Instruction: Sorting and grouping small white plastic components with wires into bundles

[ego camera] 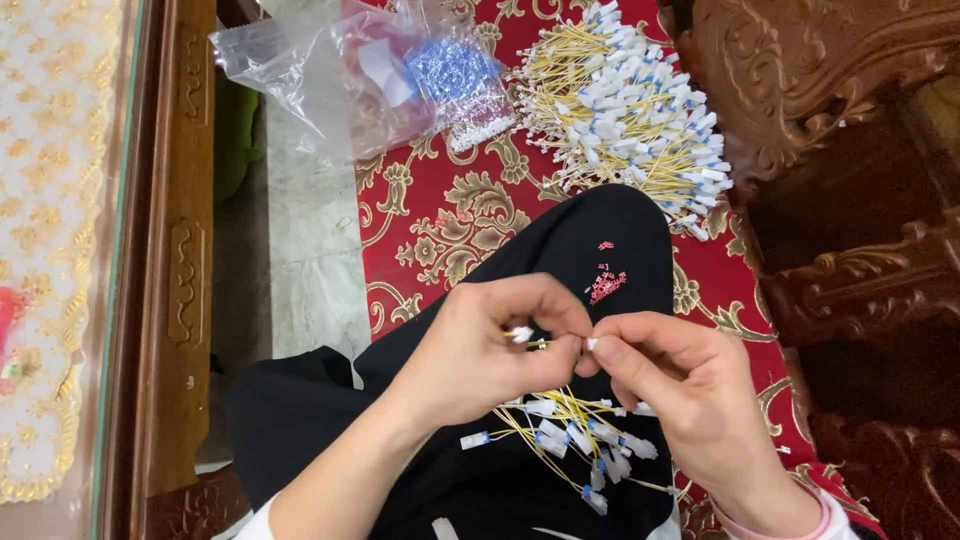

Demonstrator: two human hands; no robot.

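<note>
**Kid:** What are the hands doing?

**Helper:** The left hand (480,350) and the right hand (670,385) meet in the middle. The fingertips of both are pressed together, pinching one thin yellow wire (540,343) with a small white plug (521,334) on it. The plug sticks out just above the left thumb.

**Kid:** What is under the fingers?

**Helper:** A little bunch of the same yellow wires (570,435) lies on the black lap (480,480), just below both hands. Their white plugs point every way.

**Kid:** And the red bits?

**Helper:** A few tiny red pieces (606,285) sit on the black knee, just above the fingertips.

**Kid:** What is far from the fingers?

**Helper:** A big heap of yellow wires with white ends (625,110) rests on the red and gold cushion (440,215), well above the hands. Left of that heap lies a clear plastic bag (330,80) holding small blue parts (450,65). I cannot tell what the parts are
</note>
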